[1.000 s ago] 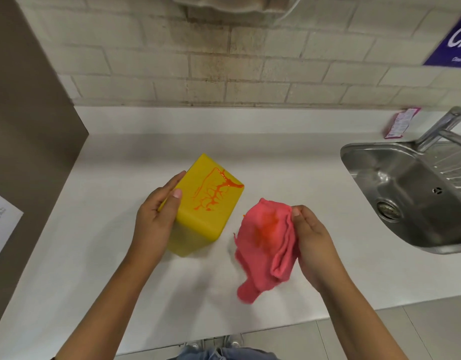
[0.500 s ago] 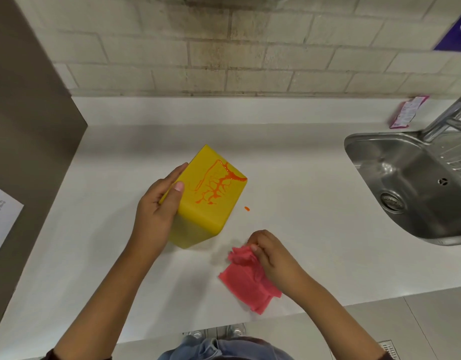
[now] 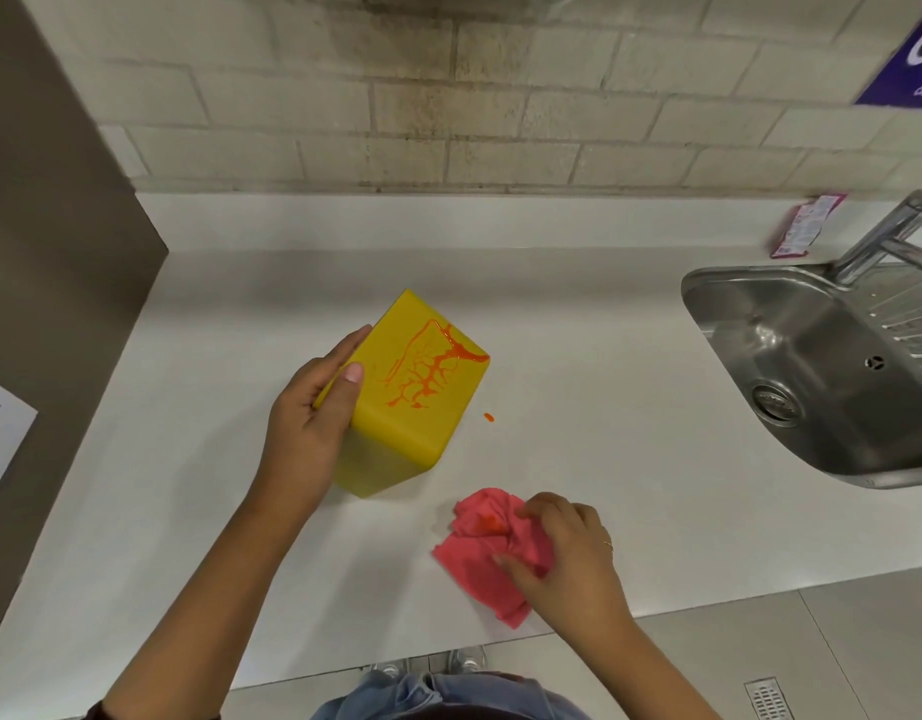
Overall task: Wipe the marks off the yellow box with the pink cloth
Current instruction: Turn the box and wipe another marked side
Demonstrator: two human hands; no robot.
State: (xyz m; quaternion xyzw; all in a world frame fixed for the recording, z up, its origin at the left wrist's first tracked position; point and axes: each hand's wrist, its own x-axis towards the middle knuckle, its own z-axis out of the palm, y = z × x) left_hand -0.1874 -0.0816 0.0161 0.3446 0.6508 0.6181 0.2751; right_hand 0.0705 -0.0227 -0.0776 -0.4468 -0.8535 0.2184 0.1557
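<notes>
A yellow box (image 3: 406,423) stands tilted on the white counter (image 3: 578,397), its upper face streaked with orange marks (image 3: 425,374). My left hand (image 3: 308,423) grips the box's left side, thumb on the top face. The pink cloth (image 3: 487,550) lies bunched on the counter near the front edge, right of and below the box, with an orange stain on it. My right hand (image 3: 565,550) presses on the cloth and gathers it in its fingers. The cloth does not touch the box.
A small orange drop (image 3: 489,417) sits on the counter right of the box. A steel sink (image 3: 822,376) with a tap (image 3: 885,236) is at the right. A pink packet (image 3: 804,226) leans at the back wall. A brown panel (image 3: 48,210) borders the left.
My right hand has brought the cloth down from the air beside the box onto the counter and now bunches it there. An orange drop appeared on the counter. My left hand stays on the box.
</notes>
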